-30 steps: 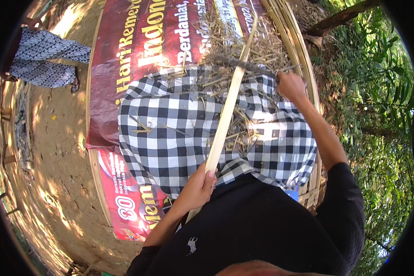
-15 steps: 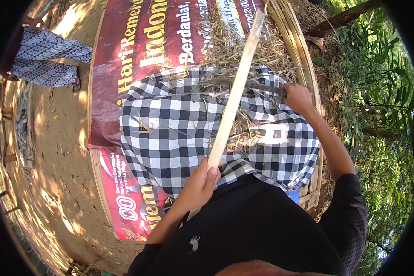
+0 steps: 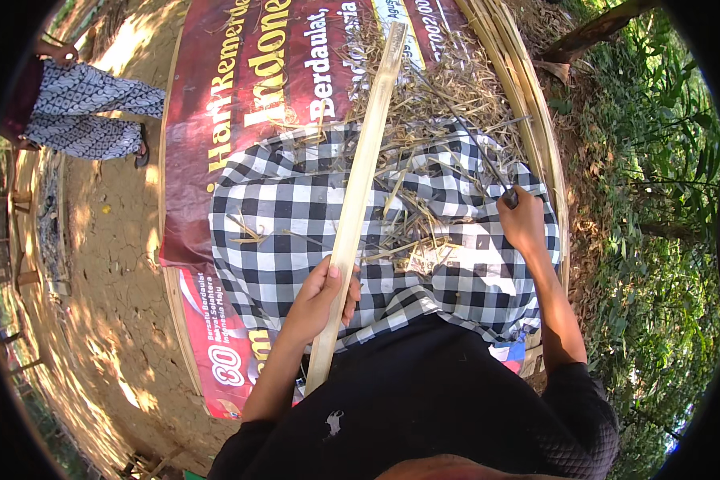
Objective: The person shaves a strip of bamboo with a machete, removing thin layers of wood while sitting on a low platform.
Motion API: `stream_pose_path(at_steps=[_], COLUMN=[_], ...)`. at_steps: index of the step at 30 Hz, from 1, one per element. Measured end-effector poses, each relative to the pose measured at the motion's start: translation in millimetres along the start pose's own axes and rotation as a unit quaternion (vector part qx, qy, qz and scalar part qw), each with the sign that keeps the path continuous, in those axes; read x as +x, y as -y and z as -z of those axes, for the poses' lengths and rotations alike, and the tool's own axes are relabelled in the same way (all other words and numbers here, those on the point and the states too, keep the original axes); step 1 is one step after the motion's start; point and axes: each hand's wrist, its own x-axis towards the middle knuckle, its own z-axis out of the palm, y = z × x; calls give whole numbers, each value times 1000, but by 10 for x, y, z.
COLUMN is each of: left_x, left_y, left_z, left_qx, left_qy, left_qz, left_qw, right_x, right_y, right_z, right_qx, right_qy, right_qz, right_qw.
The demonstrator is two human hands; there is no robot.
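My left hand (image 3: pixel 322 302) is closed around a long pale bamboo slat (image 3: pixel 360 172), thumb on top, some way up from its near end. The slat slants away from my body, its far end over the straw and banner. In my right hand (image 3: pixel 525 220) is a long dark-handled knife (image 3: pixel 494 170). Its thin blade is seen nearly edge-on, pointing away and to the left, and it is apart from the slat. Under both hands a black-and-white checked cloth (image 3: pixel 280 204) spreads across my lap, with thin shavings (image 3: pixel 424 252) scattered on it.
A red printed banner (image 3: pixel 200 152) lies beneath the cloth, with a heap of shavings (image 3: pixel 456 88) at its far right. Several long bamboo strips (image 3: pixel 528 104) line the right edge. A person in patterned trousers (image 3: pixel 96 112) stands at the far left on bare earth. Green plants grow at right.
The slat has shifted left, with my left hand a little left and farther from me. The knife has swung from crossing the slat to pointing away; my right hand has come slightly nearer.
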Motion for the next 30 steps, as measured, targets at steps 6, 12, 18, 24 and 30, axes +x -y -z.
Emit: stream_pose_path(at_steps=[6,12,18,24,30], left_x=[138,192,78,12,331], left_y=[-246,-249,-269,-185,-83], left_z=[-115,-152,-266,-309,-354], left_qx=[20,76,51,125,221], left_qy=[20,39,22,-4,-26], left_qz=[37,35,-28,-41,-146], left_qw=[999,996,998,991,964], right_x=[-542,-760,-778,-544,165], right_y=[-5,257,415,376,94], right_z=[-235,-437,-459,-577,-693], right_qx=[22,-11,-37,-12,14], right_qy=[-5,-25,29,-15,-64], right_qz=[164,376,394,457,456], right_qw=[986,926,918,889,888])
